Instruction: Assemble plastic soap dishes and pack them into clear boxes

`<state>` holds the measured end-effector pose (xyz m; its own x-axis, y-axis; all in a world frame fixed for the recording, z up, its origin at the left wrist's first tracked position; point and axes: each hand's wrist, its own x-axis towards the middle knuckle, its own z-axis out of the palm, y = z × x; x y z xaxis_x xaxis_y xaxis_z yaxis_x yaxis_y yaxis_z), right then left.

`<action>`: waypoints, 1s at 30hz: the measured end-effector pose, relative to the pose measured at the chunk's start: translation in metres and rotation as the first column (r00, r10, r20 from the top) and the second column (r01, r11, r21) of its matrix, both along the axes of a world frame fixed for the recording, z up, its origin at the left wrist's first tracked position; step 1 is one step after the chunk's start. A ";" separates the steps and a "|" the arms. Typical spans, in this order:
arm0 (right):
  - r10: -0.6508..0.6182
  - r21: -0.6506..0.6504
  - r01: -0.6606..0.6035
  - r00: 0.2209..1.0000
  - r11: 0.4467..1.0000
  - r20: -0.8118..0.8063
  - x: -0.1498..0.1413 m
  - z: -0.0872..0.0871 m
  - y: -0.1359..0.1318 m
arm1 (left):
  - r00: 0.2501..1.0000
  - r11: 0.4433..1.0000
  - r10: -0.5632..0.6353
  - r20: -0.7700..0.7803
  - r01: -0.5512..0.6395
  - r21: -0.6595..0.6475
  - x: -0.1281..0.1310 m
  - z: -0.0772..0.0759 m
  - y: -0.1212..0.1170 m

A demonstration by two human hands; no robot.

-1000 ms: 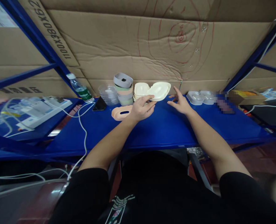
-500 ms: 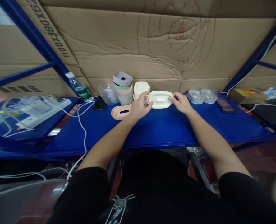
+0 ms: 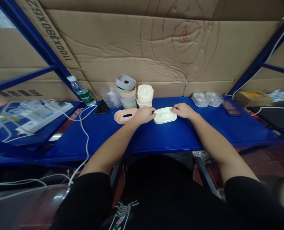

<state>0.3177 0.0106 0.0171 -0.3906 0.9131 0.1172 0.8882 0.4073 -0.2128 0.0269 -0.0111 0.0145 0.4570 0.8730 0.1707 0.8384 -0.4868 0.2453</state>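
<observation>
Cream from edge to edge, the shallow oblong piece (image 3: 165, 115) has rounded ends, a softly wavy rim and an oblong raised shape along its middle, ringed by a smooth band. It lies low over the blue table (image 3: 166, 137) in front of me, its broad face turned up; I can't tell whether its whole underside touches the surface. My left hand (image 3: 145, 115) has thumb and fingers closed on its left end, and my right hand (image 3: 184, 110) pinches the far right corner. Just left of it sits a peach tray (image 3: 119, 117), partly behind my left hand
</observation>
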 end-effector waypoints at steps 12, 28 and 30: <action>0.031 -0.098 -0.010 0.976 0.995 0.214 -0.005 -0.004 0.001 | 0.989 0.999 -0.017 -0.150 0.022 0.031 0.003 0.003 -0.004; 0.072 -0.161 -0.088 0.992 0.983 -0.101 0.008 -0.010 0.008 | 0.887 0.951 0.219 -0.408 -0.287 -0.113 -0.032 0.042 -0.010; 0.078 -0.158 -0.096 0.991 0.983 -0.111 0.008 -0.011 0.009 | 0.895 0.955 0.197 -0.400 -0.268 -0.131 -0.031 0.039 -0.009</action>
<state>0.3261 0.0196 0.0061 -0.4629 0.8863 0.0137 0.8205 0.4343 -0.3718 -0.0039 -0.0205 0.0530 0.2358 0.9614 -0.1418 0.9683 -0.2447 -0.0490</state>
